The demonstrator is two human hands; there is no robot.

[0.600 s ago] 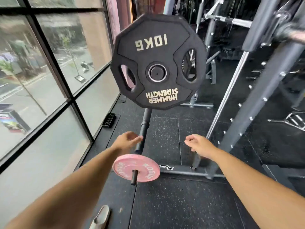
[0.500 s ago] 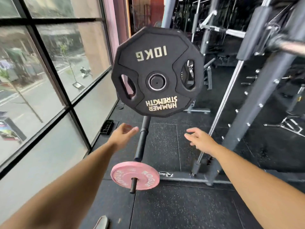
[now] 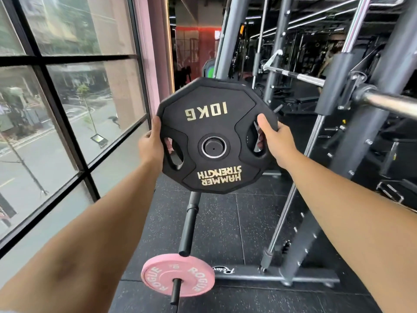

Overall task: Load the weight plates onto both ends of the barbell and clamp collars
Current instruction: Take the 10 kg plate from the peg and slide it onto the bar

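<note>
Hands rose | left hand (image 3: 150, 144), right hand (image 3: 275, 141) grip clasping black plate (image 3: 214, 136) edges

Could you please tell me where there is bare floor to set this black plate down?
Free: dark rubber floor between the black storage peg and the grey rack's base rail; also floor near the window frame. Crowded: around the pink round plate and rack uprights at right.

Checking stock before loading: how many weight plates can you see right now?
2. The black 10KG plate is on a storage peg, gripped by the left hand and right hand. The pink plate sits below. Others may be hidden.
</note>
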